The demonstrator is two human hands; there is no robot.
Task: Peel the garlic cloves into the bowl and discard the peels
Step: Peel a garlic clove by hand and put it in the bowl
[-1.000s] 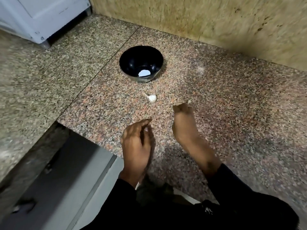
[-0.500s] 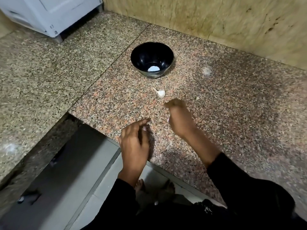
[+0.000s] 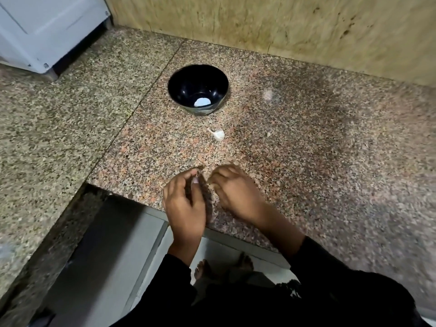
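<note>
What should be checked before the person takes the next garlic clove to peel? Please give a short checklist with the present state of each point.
1. Bowl stands upright on the counter: ok.
2. Something white lies at the bowl's bottom; whether it is a peeled clove: cannot tell.
3. Unpeeled garlic clove lies free on the counter, between bowl and hands: ok.
4. Left hand is free: cannot tell; its fingers curl, something pale shows at the tips.
5. Right hand is free: cannot tell; blurred.
6. Peels cleared: not ok; a small scrap lies right of the clove.
</note>
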